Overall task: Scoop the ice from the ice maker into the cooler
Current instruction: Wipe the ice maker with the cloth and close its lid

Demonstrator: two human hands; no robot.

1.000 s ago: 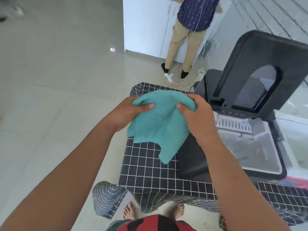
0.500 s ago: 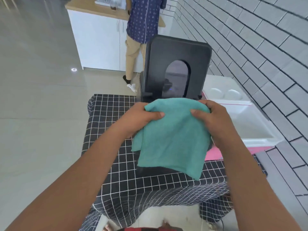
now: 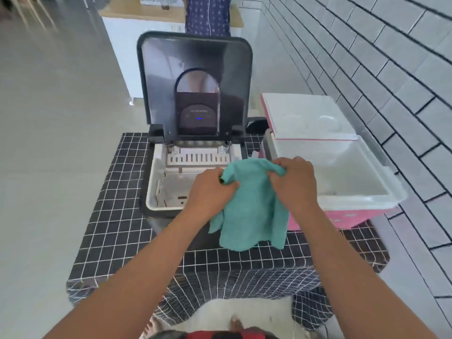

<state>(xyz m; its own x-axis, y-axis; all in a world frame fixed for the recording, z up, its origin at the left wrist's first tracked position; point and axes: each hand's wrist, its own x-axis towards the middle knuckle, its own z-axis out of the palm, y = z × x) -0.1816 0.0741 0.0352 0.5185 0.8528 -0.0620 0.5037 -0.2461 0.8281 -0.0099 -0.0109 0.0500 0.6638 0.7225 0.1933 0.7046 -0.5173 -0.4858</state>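
Left hand (image 3: 212, 192) and right hand (image 3: 294, 183) both clamped on the upper edge of a teal cloth (image 3: 252, 211), fingers curled into the fabric, each grip closed tight on it. Cloth hanging down below the two hands, lower edge loose above the counter (image 3: 115, 216) with its black checked cover.

Directly beyond the left grip: ice maker (image 3: 156, 192), black body, lid (image 3: 195, 59) standing upright and open, small blue light on the panel behind the lid window. White inner basket (image 3: 168, 189) visible just left of the left hand, partly hidden by that hand and the cloth. Ice inside not possible to tell.

Beyond and to the right of the right grip: cooler (image 3: 354, 182), white inside with pink outer wall, open, its white lid (image 3: 305, 116) folded back behind. Cooler standing just beside the ice maker on the same counter.

Farther beyond both hands, behind the ice maker lid: a second person (image 3: 208, 15) in a dark blue patterned shirt, at a white cabinet (image 3: 124, 57). Grey brick wall (image 3: 367, 57) to the right of the right grip.
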